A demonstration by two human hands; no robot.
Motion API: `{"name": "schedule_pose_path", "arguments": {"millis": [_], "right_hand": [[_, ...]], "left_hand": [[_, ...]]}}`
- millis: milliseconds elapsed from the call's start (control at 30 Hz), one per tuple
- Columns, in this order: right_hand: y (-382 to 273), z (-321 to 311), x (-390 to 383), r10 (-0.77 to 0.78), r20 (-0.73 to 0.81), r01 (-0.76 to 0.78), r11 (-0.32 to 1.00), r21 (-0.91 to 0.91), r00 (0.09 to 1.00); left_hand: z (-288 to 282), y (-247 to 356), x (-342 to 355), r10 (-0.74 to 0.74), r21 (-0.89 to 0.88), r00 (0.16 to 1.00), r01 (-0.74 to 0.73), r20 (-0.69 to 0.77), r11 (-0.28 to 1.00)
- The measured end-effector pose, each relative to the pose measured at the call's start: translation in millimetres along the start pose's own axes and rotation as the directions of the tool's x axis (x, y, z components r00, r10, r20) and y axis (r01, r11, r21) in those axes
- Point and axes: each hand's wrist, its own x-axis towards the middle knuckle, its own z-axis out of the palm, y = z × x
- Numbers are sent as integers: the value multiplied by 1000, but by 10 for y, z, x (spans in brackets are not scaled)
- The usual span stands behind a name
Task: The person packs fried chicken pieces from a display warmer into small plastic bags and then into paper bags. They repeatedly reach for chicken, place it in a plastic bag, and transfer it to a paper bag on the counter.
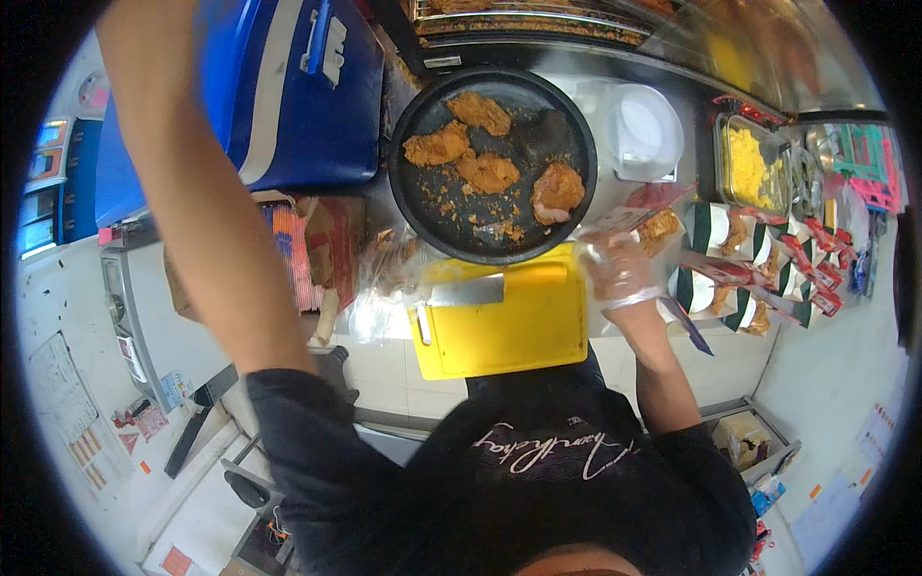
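Observation:
My right hand, in a clear plastic glove, is closed around an open paper food box with a piece of fried chicken in it. It is just right of a yellow cutting board, where a cleaver lies. Behind the board, a round black pan holds several pieces of fried chicken and loose crumbs. My left arm stretches far forward past a blue cooler box. The left hand is cut off by the top left edge.
Several filled paper boxes stand in rows at the right. Behind them is a container of yellow food; white round lids or bowls are beside the pan. A torn cardboard box sits at left. A glass display case borders the back.

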Motion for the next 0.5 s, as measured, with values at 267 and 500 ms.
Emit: {"name": "schedule_pose_path", "arguments": {"millis": [267, 500], "right_hand": [[36, 379, -69, -19, 92, 19, 1000, -5, 996], [202, 466, 974, -67, 369, 263, 817, -512, 927]], "left_hand": [[889, 634, -2677, -470, -43, 543, 684, 696, 728], [1268, 1000, -3700, -577, 88, 379, 779, 724, 621]]}}
